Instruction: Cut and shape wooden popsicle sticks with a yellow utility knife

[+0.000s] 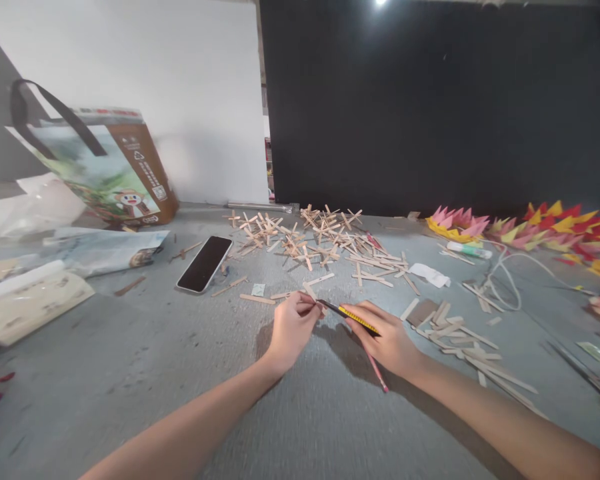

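My left hand (293,327) is closed in a pinch on a pale wooden craft stick (309,291), whose free end points away from me. In my right hand (387,337) is a black and yellow utility knife (359,319), its tip meeting the stick by my left fingertips. Whether the blade cuts into the wood is too small to tell. A pink pencil (377,372) slants out beneath my right hand; I cannot tell if it is gripped or lies on the table. Loose craft sticks (257,299) lie just beyond my left hand.
Crossed sticks (305,240) are heaped at the back. Loose sticks (480,357) lie to the right, near scissors (580,370), a white cord (500,280) and a glue stick (467,250). A phone (205,265), plastic packets (115,252) and a bag (105,167) occupy the left.
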Action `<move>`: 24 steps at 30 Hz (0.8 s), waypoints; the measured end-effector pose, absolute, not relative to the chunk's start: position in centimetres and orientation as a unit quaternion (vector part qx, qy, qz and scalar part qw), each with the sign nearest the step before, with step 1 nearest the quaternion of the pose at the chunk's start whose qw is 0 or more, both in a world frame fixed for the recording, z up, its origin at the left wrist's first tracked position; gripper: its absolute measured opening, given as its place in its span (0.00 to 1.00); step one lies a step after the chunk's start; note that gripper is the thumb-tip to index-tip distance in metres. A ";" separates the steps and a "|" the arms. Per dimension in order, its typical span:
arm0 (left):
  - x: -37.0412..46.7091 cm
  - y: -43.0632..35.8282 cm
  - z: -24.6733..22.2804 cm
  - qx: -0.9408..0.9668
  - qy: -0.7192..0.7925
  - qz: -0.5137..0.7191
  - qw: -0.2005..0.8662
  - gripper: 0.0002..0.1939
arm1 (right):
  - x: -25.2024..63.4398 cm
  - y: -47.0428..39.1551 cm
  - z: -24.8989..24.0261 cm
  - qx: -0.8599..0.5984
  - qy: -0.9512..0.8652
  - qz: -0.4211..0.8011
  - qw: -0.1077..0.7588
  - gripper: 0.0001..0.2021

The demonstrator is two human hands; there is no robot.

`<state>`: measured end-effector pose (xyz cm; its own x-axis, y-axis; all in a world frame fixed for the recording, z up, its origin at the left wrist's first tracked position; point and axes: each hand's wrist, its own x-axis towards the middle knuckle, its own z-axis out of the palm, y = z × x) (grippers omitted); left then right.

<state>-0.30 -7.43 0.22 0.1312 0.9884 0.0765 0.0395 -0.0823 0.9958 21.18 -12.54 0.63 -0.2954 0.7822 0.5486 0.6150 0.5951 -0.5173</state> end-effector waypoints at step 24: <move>-0.4 -7.8 0.4 0.591 0.464 0.473 0.460 0.10 | 20.8 -12.9 1.1 -0.465 -0.794 0.111 0.374 0.16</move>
